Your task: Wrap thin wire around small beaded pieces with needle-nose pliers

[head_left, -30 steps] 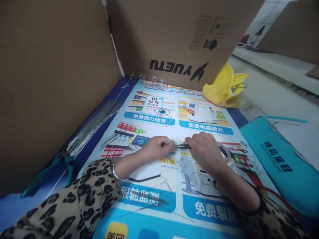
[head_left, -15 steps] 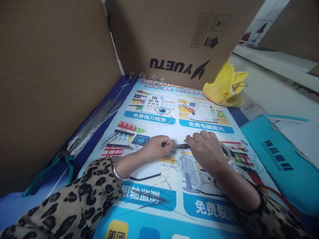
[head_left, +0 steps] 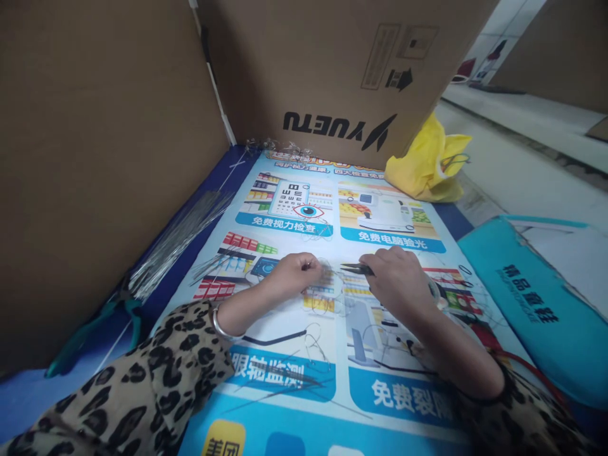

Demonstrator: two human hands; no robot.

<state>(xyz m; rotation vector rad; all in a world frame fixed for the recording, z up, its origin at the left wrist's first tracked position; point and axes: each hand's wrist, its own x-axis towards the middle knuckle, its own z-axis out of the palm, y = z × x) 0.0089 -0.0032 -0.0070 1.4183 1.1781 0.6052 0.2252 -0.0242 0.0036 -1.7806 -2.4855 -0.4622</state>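
Note:
Between the fingertips of my left hand (head_left: 295,273) is a thin bent wire (head_left: 327,271), held over the printed poster (head_left: 280,320). My right hand (head_left: 399,278) is wrapped round dark needle-nose pliers (head_left: 357,269). Their slim jaws point left and stand slightly apart, a small gap away from the wire. Most of the pliers' handles are hidden by the right hand. Under and between the hands lie loose wire loops (head_left: 316,345), too fine to make out singly.
A bundle of straight wires (head_left: 178,244) and teal-handled pliers (head_left: 102,323) lie at left. Cardboard panels (head_left: 351,57) stand behind and at left. A yellow bag (head_left: 422,164) sits back right, and a teal shoebox piece (head_left: 527,304) lies at right. Small wire pieces (head_left: 280,149) are at the back.
The pliers' jaws have come away from the wire at my left fingertips and opened a little. My right hand has shifted slightly right, my left hand slightly left and up.

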